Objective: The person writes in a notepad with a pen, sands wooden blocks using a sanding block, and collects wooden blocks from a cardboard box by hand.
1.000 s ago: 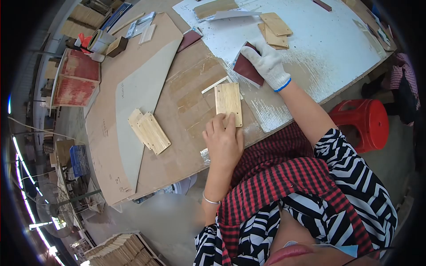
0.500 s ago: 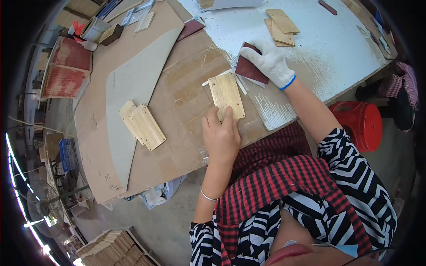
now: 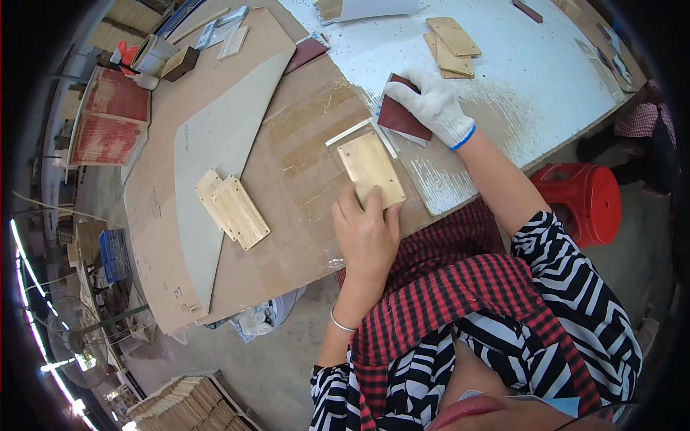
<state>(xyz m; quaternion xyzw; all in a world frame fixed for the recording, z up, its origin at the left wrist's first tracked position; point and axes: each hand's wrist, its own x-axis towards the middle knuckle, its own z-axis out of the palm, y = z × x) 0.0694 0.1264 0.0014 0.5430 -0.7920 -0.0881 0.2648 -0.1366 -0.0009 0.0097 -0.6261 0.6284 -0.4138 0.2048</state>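
My left hand (image 3: 368, 228) grips the near end of a small pale wooden board (image 3: 370, 164) with holes near its corners. Just beyond the board, a white L-shaped strip (image 3: 350, 133) lies on the cardboard, with a gap between them. In a white knit glove with a blue cuff, my right hand (image 3: 435, 106) is closed on a dark red sandpaper piece (image 3: 397, 115), to the right of the strip. Whether a block sits inside the sandpaper is hidden. Several similar boards lie in two stacks, a left stack (image 3: 233, 210) and a far right stack (image 3: 454, 44).
Brown cardboard (image 3: 295, 215) covers the table's left part and a dusty, scratched white sheet (image 3: 503, 93) the right. Another dark red sheet (image 3: 307, 52) lies at the back. A red stool (image 3: 583, 201) stands right of the table, near another person's legs (image 3: 632, 154).
The board under my left hand has slid toward me, away from the L-shaped strip, and turned slightly. My right hand keeps the sandpaper in nearly the same place.
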